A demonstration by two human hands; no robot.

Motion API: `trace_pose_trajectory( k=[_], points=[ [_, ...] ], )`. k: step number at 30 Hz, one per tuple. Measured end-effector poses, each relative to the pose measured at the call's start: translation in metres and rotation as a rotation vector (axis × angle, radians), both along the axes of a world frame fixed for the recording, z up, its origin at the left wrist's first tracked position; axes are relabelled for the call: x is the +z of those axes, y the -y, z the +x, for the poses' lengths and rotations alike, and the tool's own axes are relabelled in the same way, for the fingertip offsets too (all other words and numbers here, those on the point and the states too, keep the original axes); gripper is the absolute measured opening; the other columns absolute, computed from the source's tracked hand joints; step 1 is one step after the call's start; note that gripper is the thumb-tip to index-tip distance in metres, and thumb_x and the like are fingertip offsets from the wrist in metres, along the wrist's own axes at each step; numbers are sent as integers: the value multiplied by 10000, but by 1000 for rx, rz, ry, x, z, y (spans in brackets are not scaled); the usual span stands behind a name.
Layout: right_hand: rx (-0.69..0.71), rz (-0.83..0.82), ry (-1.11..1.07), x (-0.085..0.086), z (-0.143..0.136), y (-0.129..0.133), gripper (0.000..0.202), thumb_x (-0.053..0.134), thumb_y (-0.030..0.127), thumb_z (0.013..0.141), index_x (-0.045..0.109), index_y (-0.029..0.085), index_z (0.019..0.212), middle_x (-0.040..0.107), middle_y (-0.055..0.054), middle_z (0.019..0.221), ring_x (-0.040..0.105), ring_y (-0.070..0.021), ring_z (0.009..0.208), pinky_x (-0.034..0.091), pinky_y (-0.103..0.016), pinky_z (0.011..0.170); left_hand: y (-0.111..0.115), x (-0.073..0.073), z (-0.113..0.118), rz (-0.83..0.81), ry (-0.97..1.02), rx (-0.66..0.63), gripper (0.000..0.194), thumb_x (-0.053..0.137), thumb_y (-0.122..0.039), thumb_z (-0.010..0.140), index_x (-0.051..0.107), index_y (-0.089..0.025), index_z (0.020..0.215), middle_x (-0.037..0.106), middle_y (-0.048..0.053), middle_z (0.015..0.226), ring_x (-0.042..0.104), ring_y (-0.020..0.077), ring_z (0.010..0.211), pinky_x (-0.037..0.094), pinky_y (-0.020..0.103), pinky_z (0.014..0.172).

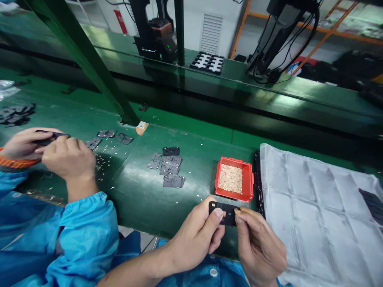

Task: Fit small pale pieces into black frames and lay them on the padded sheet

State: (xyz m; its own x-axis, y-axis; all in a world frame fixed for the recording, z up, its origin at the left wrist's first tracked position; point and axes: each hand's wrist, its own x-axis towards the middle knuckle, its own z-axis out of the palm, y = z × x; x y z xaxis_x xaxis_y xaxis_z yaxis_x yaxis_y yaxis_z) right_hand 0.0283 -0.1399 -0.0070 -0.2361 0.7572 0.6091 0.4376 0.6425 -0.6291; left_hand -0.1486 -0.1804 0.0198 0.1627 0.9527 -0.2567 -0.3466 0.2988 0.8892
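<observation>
The black plate (229,217) was held between the person's 2 hands, in front of the body and just below the red bin (250,185) in the view. The left hand (194,229) gripped its left part: the thumb lay flat across the near face, while the other fingers curled behind and under the lower edge. The plate's upper left corner, with a small pale spot on it, stuck out clear above that thumb. The right hand (261,241) had its thumb and forefinger closed on the opposite end, their tips meeting at the upper right corner; whether anything small sat between them could not be told. The plate's middle showed bare between the 2 thumbs.

Pale chips (230,179) filled the bottom of the bin. Left of it, dark plates (171,169) lay in an overlapping group on the green table (134,171). A white divided sheet (302,175) spread at the right. Farther left, a co-worker's hands (70,159) held another dark piece (52,136).
</observation>
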Motion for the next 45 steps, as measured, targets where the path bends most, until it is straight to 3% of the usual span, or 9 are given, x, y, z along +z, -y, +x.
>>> trace_pose_trajectory(
  k=[9, 12, 16, 21, 30, 40, 45],
  points=[
    [105, -132, -16, 1, 9, 2, 245, 659, -10, 950, 739, 190, 1068, 744, -48, 984, 756, -160, 867, 627, -263, 766, -2, -2, 1, -34, 18, -12, 378, 417, -562, 1110, 413, -218, 954, 463, -91, 624, 409, 49, 453, 343, 171, 458],
    [180, -220, 12, 8, 18, 1, 222, 623, 10, 973, 716, 184, 1075, 738, -102, 1152, 764, -201, 1029, 643, -303, 837, -2, -4, 0, -13, -51, -10, 372, 386, -552, 1119, 405, -222, 947, 441, -88, 634, 402, 62, 484, 333, 181, 463],
    [164, -116, 19, 15, 13, -7, 262, 694, 23, 938, 716, 176, 1149, 646, -151, 1395, 676, -268, 1274, 589, -425, 1058, -2, 0, -1, 127, -233, -68, 275, 348, -437, 1139, 414, -215, 990, 466, -57, 709, 438, 94, 590, 376, 218, 549],
    [338, -67, 52, 12, -5, -15, 352, 618, -51, 951, 746, 198, 1164, 681, -106, 1289, 712, -203, 1164, 627, -343, 952, 0, 12, -3, 209, -415, -131, 147, 327, -288, 1116, 414, -212, 1026, 478, -34, 783, 444, 124, 650, 406, 276, 639],
    [333, -72, -47, 0, -4, -10, 396, 614, -75, 924, 723, 193, 1194, 724, -89, 1198, 742, -206, 1068, 652, -367, 887, 1, 16, -4, 189, -459, -194, 70, 346, -250, 1085, 372, -226, 1024, 443, -49, 742, 396, 128, 610, 346, 273, 577],
    [331, 15, 14, 3, -9, -11, 442, 580, -97, 928, 746, 188, 1222, 713, -97, 1219, 723, -200, 1100, 643, -368, 926, 3, 18, -5, 186, -554, -209, 136, 288, -263, 1092, 405, -195, 1090, 498, -4, 831, 449, 157, 693, 377, 330, 682],
    [338, 23, 33, 3, -9, -12, 441, 572, -78, 939, 751, 197, 1233, 722, -102, 1205, 738, -214, 1076, 660, -381, 889, 2, 14, -3, 166, -520, -189, 127, 296, -268, 1096, 403, -199, 1090, 466, -30, 775, 429, 148, 646, 360, 312, 641]
  ],
)
